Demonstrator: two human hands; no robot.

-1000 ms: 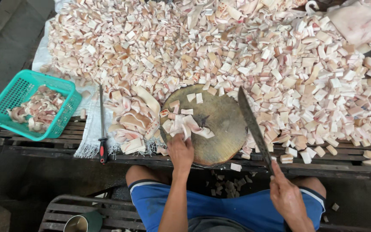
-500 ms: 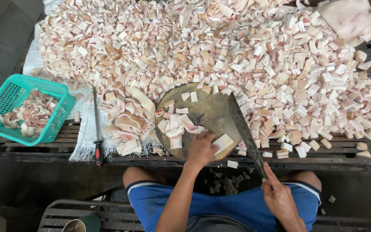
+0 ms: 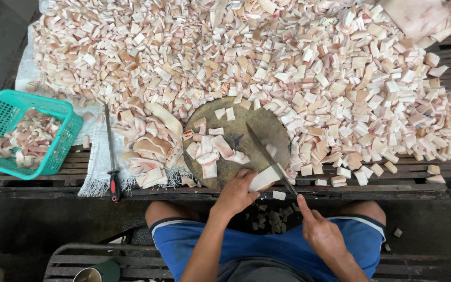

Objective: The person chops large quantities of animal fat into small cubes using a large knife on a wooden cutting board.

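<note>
On the round chopping block (image 3: 236,141), the left hand (image 3: 236,194) is pinching a pale strip of meat (image 3: 263,178) at the near edge, while the right hand (image 3: 322,235) is clenching a long knife (image 3: 267,156) angled across it. Cut pieces (image 3: 288,62) are covering the surface (image 3: 53,180) beyond.

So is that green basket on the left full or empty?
Partly full. The green basket holds a loose layer of pale pink pieces, well below its rim, with bare mesh showing.

**Cutting at the round block**

I see my left hand (image 3: 237,194) pressing a pale strip (image 3: 263,178) at the lower edge of the round chopping block (image 3: 246,125), mid-frame. My right hand (image 3: 322,233) grips a long knife (image 3: 267,156), blade touching the strip. Cut pieces (image 3: 298,62) fill the upper frame.
</note>
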